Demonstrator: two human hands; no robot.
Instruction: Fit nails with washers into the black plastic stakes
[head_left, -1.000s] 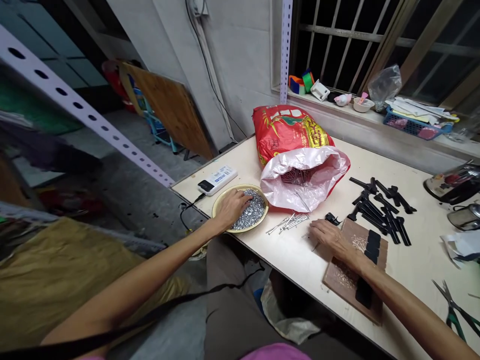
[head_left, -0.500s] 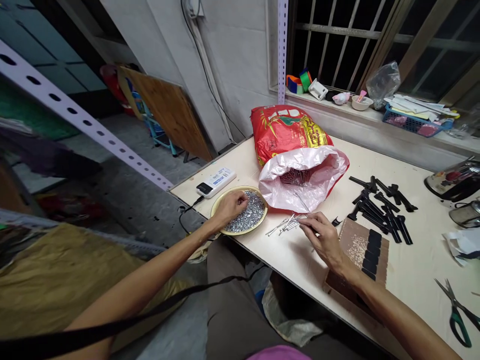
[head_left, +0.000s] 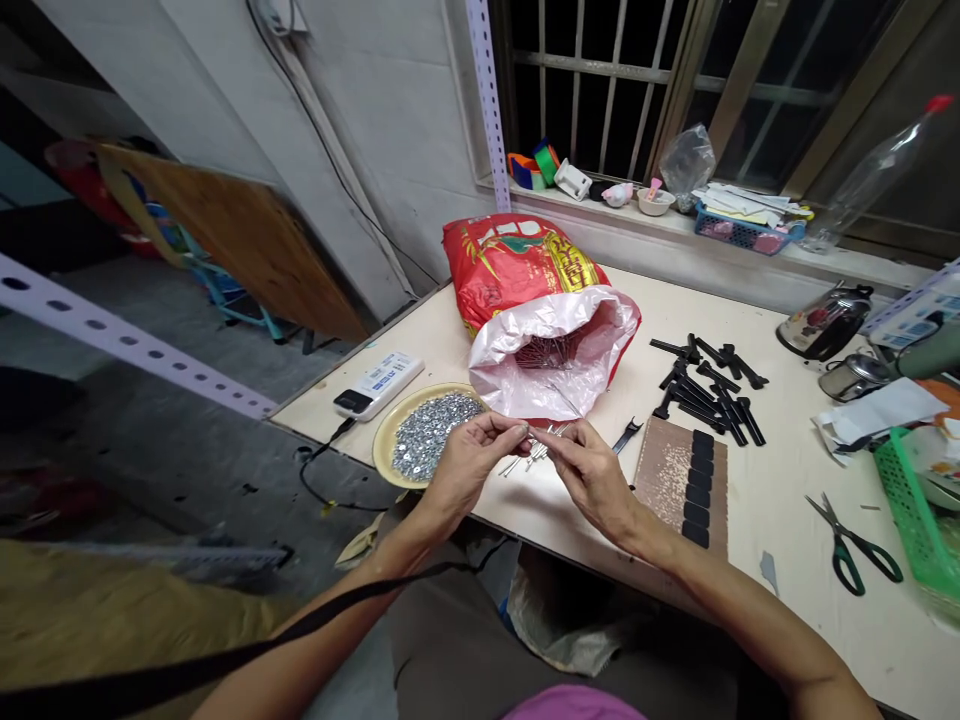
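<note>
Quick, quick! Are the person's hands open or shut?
Left grip: pinched shut on something tiny, can't tell what.
Right grip: pinched shut, probably on a nail.

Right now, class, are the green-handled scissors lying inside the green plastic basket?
No, the green-handled scissors lie on the table, to the left of the green plastic basket.

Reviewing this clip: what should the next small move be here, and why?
Probably fit a washer onto the thin nail pinched in the right hand: it points toward the left hand, beside a plate of washers. Whether the left hand holds one is too small to tell.
</note>
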